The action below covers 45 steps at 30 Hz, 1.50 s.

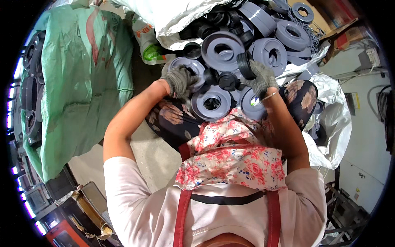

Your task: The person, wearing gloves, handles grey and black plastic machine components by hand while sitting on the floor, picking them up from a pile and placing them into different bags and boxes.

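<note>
Both hands wear grey knitted gloves over a pile of plastic parts. My right hand [262, 78] is closed on a black ribbed plastic ring [245, 66], held on edge above the grey pieces. My left hand [180, 81] is curled over the near rim of a grey plastic ring [197, 66], with its fingertips partly hidden. Between the hands lie a black cap [228, 81] and another black piece [211, 76]. A wide grey flanged ring [222, 46] sits just beyond them. Closer to my lap rest two more grey rings, one of them a round flanged ring [201, 108].
A big green woven sack [86, 82] stands at the left, with dark round parts at its far side. White sacking [177, 20] borders the heap's back, and a white bag [335, 123] sits at the right. A cardboard box [345, 41] is at the back right.
</note>
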Each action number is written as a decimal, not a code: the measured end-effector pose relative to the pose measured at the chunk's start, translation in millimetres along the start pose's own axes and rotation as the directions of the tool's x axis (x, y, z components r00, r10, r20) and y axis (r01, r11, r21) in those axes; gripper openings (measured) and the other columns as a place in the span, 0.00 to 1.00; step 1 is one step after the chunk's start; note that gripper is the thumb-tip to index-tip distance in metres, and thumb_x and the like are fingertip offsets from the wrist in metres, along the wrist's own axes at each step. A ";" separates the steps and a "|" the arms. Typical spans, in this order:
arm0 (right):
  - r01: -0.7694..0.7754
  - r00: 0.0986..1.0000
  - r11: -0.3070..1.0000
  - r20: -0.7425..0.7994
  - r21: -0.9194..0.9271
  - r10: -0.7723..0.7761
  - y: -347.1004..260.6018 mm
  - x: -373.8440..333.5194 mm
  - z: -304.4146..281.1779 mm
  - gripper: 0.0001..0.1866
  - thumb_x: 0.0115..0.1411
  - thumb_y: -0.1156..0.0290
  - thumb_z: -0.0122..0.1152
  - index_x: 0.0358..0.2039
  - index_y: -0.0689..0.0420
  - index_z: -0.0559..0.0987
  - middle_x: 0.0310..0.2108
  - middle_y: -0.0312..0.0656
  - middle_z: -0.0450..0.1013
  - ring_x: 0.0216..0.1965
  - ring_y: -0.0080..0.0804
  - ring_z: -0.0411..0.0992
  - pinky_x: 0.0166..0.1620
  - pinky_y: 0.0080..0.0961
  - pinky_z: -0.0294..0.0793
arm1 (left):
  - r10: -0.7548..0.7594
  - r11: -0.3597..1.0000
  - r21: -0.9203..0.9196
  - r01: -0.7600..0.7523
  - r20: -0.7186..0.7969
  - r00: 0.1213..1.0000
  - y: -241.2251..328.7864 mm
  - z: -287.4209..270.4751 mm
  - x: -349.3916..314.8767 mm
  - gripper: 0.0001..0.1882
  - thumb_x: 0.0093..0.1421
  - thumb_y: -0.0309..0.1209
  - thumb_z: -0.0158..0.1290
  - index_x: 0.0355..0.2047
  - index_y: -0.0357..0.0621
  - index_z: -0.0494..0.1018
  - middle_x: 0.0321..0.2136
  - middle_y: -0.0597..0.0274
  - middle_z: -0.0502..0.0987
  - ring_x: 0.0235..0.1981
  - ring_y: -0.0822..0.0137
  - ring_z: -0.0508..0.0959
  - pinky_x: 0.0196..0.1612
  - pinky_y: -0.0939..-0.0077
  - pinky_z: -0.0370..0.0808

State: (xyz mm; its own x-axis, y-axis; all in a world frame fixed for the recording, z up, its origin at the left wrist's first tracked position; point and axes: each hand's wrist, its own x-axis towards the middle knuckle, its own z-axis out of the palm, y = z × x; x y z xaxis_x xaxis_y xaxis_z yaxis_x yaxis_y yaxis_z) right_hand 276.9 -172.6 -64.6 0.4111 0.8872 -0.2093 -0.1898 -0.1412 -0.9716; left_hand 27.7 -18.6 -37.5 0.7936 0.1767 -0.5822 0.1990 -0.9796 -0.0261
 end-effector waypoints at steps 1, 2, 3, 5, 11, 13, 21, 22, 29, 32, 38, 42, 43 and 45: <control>0.282 0.959 0.908 0.099 -0.310 -0.264 5.3 4.2 -4.0 0.16 0.52 0.68 0.57 0.42 0.59 0.70 0.39 0.42 0.69 0.38 0.36 0.70 0.37 0.33 0.74 | -0.008 0.992 -0.125 -0.016 -0.193 0.981 -6.5 17.1 -5.0 0.34 0.46 0.51 0.48 0.53 0.51 0.63 0.46 0.48 0.69 0.47 0.51 0.69 0.56 0.54 0.53; 0.395 0.918 0.781 0.167 -0.484 -0.361 13.0 10.9 -9.6 0.17 0.51 0.67 0.57 0.42 0.58 0.71 0.38 0.43 0.69 0.37 0.37 0.70 0.37 0.32 0.73 | -0.097 0.961 -0.278 0.009 -0.304 0.948 -1.3 4.0 -7.5 0.34 0.46 0.48 0.51 0.53 0.49 0.63 0.42 0.46 0.71 0.45 0.52 0.70 0.54 0.56 0.58; 0.419 0.905 0.711 0.197 -0.565 -0.377 20.0 18.3 -12.3 0.17 0.51 0.66 0.57 0.41 0.57 0.71 0.38 0.45 0.69 0.37 0.39 0.70 0.38 0.32 0.72 | -0.291 0.871 -0.483 0.090 -0.360 0.887 1.8 6.2 -4.2 0.31 0.46 0.44 0.52 0.51 0.46 0.64 0.40 0.48 0.72 0.45 0.55 0.70 0.53 0.59 0.61; 0.307 0.950 0.795 0.120 -0.523 -0.289 33.4 33.7 -5.6 0.18 0.50 0.64 0.57 0.41 0.56 0.71 0.36 0.48 0.70 0.35 0.41 0.70 0.38 0.31 0.71 | -0.512 0.683 -0.729 0.055 -0.423 0.747 -2.2 26.3 4.8 0.32 0.44 0.42 0.57 0.49 0.42 0.66 0.37 0.52 0.74 0.40 0.60 0.73 0.45 0.67 0.68; 0.491 0.832 0.597 0.138 -0.634 -0.538 -10.6 15.5 63.3 0.15 0.54 0.60 0.50 0.29 0.56 0.79 0.30 0.50 0.73 0.36 0.46 0.70 0.42 0.37 0.67 | -0.652 -0.600 -0.613 -0.514 0.002 0.759 46.9 3.0 -27.0 0.23 0.51 0.28 0.55 0.48 0.42 0.65 0.39 0.57 0.74 0.39 0.61 0.75 0.42 0.63 0.75; 0.572 0.788 0.402 0.345 -0.715 -0.509 -7.2 13.1 80.1 0.14 0.54 0.60 0.49 0.31 0.54 0.78 0.30 0.49 0.72 0.36 0.48 0.68 0.42 0.39 0.66 | -0.558 -0.792 -0.349 -0.500 0.082 0.826 60.0 3.6 -27.1 0.24 0.52 0.29 0.55 0.50 0.44 0.63 0.43 0.55 0.72 0.41 0.58 0.74 0.44 0.59 0.74; 0.584 0.798 0.330 0.600 -0.741 -0.066 -36.1 -7.2 110.7 0.41 0.38 0.55 0.64 0.52 0.59 0.62 0.45 0.55 0.62 0.50 0.50 0.61 0.53 0.36 0.62 | -0.588 -0.748 -0.470 -0.470 0.138 0.797 65.1 20.2 -31.7 0.19 0.52 0.32 0.54 0.44 0.38 0.68 0.38 0.53 0.75 0.38 0.58 0.75 0.43 0.63 0.74; 0.623 0.764 0.339 0.643 -0.706 -0.065 -37.6 -6.0 110.2 0.40 0.38 0.57 0.64 0.52 0.59 0.62 0.46 0.55 0.62 0.50 0.50 0.61 0.53 0.36 0.62 | -0.583 -0.746 -0.481 -0.460 0.140 0.800 62.9 24.3 -31.5 0.18 0.52 0.32 0.54 0.43 0.38 0.69 0.37 0.53 0.75 0.37 0.58 0.76 0.43 0.63 0.74; 0.838 0.525 0.177 0.851 -0.517 -0.003 -44.8 -3.6 105.9 0.38 0.38 0.65 0.65 0.53 0.56 0.62 0.45 0.52 0.62 0.48 0.49 0.62 0.51 0.37 0.63 | -0.489 -0.828 -0.373 -0.418 0.116 0.865 60.0 29.3 -40.4 0.20 0.50 0.31 0.57 0.43 0.38 0.69 0.39 0.54 0.75 0.40 0.59 0.75 0.46 0.63 0.73; 0.724 0.639 0.395 0.765 -0.565 -0.077 -42.8 -4.8 111.4 0.39 0.38 0.64 0.66 0.53 0.56 0.61 0.48 0.53 0.61 0.50 0.49 0.61 0.50 0.37 0.63 | -0.499 -0.819 -0.357 -0.450 0.054 0.865 64.0 24.4 -45.5 0.22 0.50 0.31 0.57 0.45 0.39 0.68 0.41 0.54 0.74 0.41 0.58 0.75 0.47 0.63 0.72; 0.315 0.800 0.508 0.512 -0.802 0.312 -37.6 6.3 111.9 0.37 0.41 0.50 0.64 0.44 0.66 0.68 0.30 0.55 0.72 0.34 0.49 0.71 0.39 0.38 0.70 | -0.647 -0.638 -0.514 -0.573 -0.046 0.761 71.0 23.9 -43.6 0.23 0.49 0.30 0.57 0.46 0.39 0.67 0.39 0.57 0.74 0.39 0.61 0.75 0.44 0.67 0.73; 0.451 0.792 0.591 0.605 -0.669 0.081 -43.7 -5.0 106.8 0.36 0.40 0.41 0.59 0.35 0.66 0.75 0.28 0.58 0.73 0.35 0.53 0.72 0.41 0.36 0.71 | -0.682 -0.568 -0.591 -0.572 -0.051 0.730 71.5 27.6 -41.7 0.22 0.48 0.29 0.58 0.44 0.38 0.68 0.37 0.58 0.74 0.37 0.65 0.74 0.39 0.72 0.73; 0.575 0.794 0.520 0.584 -0.632 -0.168 -18.3 -2.1 99.3 0.39 0.40 0.37 0.56 0.31 0.68 0.76 0.27 0.58 0.73 0.34 0.52 0.72 0.41 0.37 0.71 | -0.686 -0.527 -0.631 -0.569 -0.079 0.723 73.3 28.6 -36.8 0.21 0.48 0.28 0.58 0.43 0.38 0.69 0.36 0.58 0.74 0.35 0.67 0.74 0.37 0.74 0.73; -0.166 0.722 0.773 0.459 -0.612 0.518 -27.5 2.7 99.5 0.43 0.42 0.31 0.50 0.32 0.67 0.75 0.27 0.58 0.73 0.31 0.50 0.74 0.38 0.44 0.72 | -0.742 -0.402 -0.687 -0.606 -0.143 0.655 76.6 25.5 -34.1 0.19 0.48 0.28 0.59 0.41 0.38 0.70 0.33 0.61 0.75 0.32 0.72 0.74 0.33 0.79 0.72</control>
State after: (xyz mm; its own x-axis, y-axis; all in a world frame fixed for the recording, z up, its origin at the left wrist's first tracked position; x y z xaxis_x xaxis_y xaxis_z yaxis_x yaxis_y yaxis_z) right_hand 194.5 -122.6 -27.5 -0.2108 0.7685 -0.6041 0.3312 -0.5253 -0.7838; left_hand 1.2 -102.2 -40.3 0.4547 0.8562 -0.2455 -0.1660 0.3523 0.9211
